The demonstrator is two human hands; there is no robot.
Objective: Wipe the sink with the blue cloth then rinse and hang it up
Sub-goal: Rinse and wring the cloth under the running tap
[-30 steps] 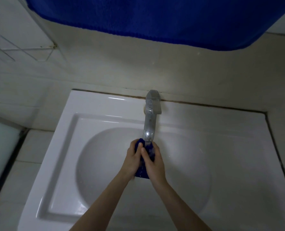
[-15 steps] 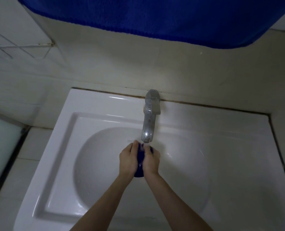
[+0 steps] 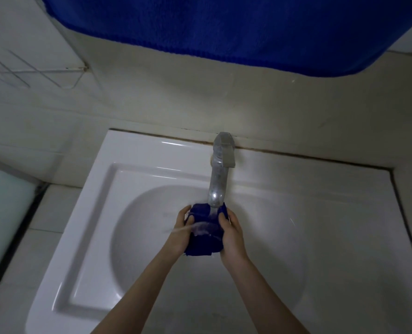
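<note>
Blue cloth (image 3: 203, 244) is bunched up right under the spout of the tap (image 3: 217, 182), over the bowl of the white sink (image 3: 137, 169), with water running onto it and splashing off to the left. Left hand (image 3: 178, 233) grips its left side and right hand (image 3: 233, 237) grips the right, fingers curled round the wet fabric. There's also a big blue towel (image 3: 224, 25) hanging across the top and a wire rack (image 3: 31, 71) on the wall, upper left.
</note>
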